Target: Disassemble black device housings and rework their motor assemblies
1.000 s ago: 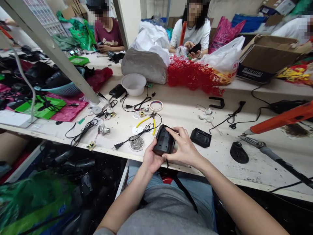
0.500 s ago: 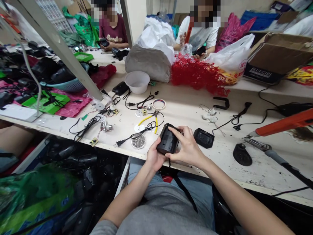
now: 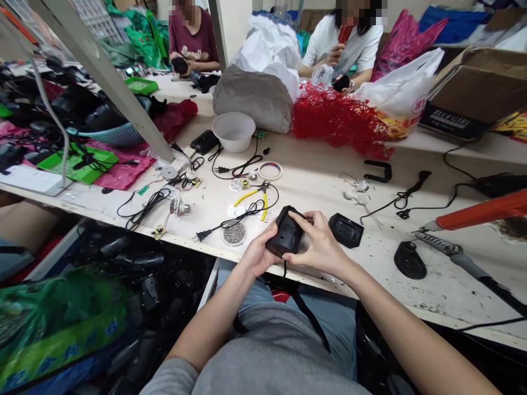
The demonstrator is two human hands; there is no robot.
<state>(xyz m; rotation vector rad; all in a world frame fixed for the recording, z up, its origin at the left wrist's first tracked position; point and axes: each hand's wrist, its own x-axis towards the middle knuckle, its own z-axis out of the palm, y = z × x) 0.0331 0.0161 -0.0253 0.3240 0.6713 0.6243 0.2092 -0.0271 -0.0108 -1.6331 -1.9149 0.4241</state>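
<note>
At table edge, both hands clamp a black box (image 3: 287, 237): left hand (image 3: 258, 255) curls under its 7 o'clock side, right hand (image 3: 319, 247) wraps the 3 o'clock side, fingers (image 3: 307, 219) narrow over the top. Black strap hangs below. Black lid (image 3: 346, 230) just beside at 3 o'clock; dish of small balls (image 3: 234, 232) at 9; yellow pliers (image 3: 257, 196) at 11 on table (image 3: 313, 175).

A long pale wooden desk (image 3: 313, 181) runs across a crowded workroom. A slanted grey metal post (image 3: 102, 71) rises from its left part. Behind stands a cream wall (image 3: 236, 22). Dark storage space (image 3: 123, 263) lies underneath the desk, and the light is even and bright.
</note>
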